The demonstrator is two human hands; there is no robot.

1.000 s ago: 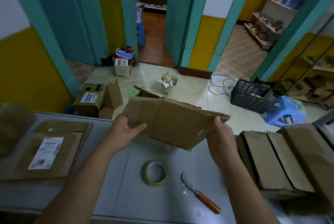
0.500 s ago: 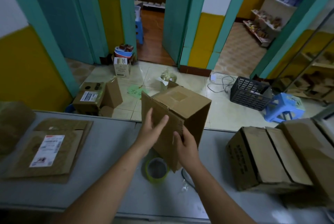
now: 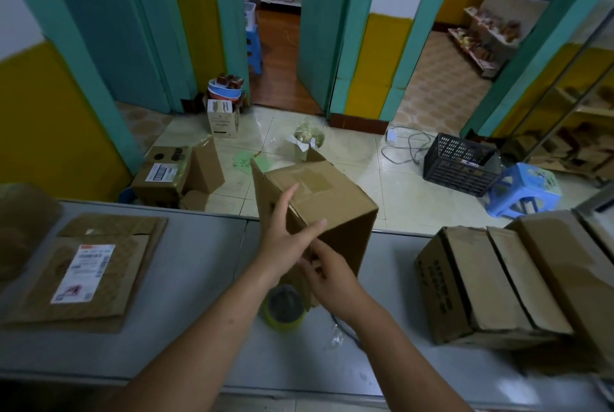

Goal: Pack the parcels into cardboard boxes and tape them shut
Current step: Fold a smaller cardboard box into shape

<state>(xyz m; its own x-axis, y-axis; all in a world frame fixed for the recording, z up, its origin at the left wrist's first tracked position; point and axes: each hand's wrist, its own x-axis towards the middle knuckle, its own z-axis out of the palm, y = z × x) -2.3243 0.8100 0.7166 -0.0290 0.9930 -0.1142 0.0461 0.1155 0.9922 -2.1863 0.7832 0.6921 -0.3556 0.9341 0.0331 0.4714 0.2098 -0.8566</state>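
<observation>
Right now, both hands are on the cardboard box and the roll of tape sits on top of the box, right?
Not quite. The left hand and right hand are both on the cardboard box, but the roll of tape is not on top: it lies on the grey table, beneath the raised box. The head view shows this.

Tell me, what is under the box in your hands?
A yellow tape roll lies on the table under the box. The box and the right hand cover part of it, and anything else beneath them is hidden.
</observation>
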